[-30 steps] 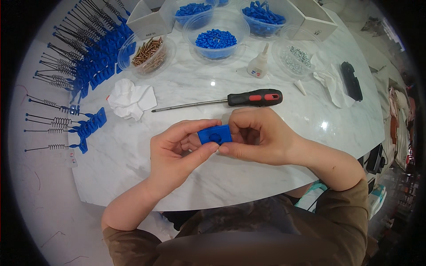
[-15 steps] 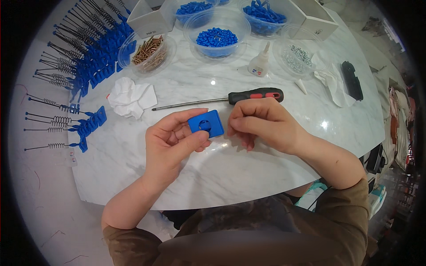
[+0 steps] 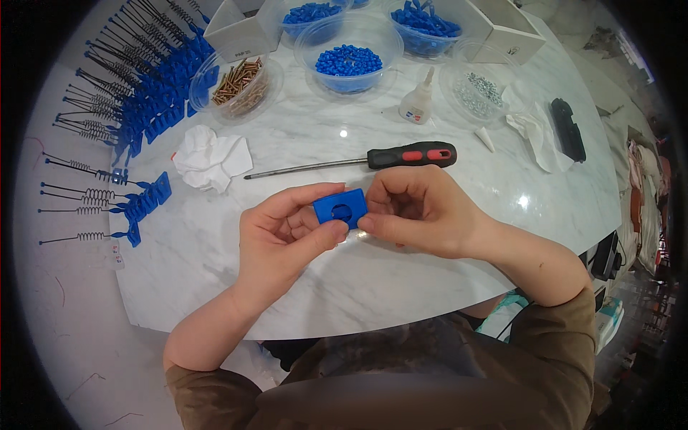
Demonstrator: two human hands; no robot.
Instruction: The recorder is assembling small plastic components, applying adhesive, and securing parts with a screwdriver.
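Note:
Over the near middle of the table, my left hand point(image 3: 278, 233) grips a small blue rectangular plastic block point(image 3: 327, 206) between thumb and fingers. A round hole with a curved piece inside it faces up from the block. My right hand point(image 3: 433, 215) is closed at the block's right side, its thumb tip against the lower right corner; the fingers behind are partly hidden. Just beyond both hands lies a screwdriver point(image 3: 412, 155) with a black and red handle, its shaft pointing left.
A crumpled white tissue point(image 3: 213, 158) lies left of the screwdriver. Behind stand tubs of brass-coloured screws point(image 3: 240, 82), blue beads point(image 3: 349, 61) and small metal parts point(image 3: 479, 93), plus a glue bottle point(image 3: 417, 100). Many blue pieces with springs point(image 3: 154, 93) line the left edge.
My right hand has moved left and now touches the block's right side. The block has shifted slightly right and tilted in my left hand.

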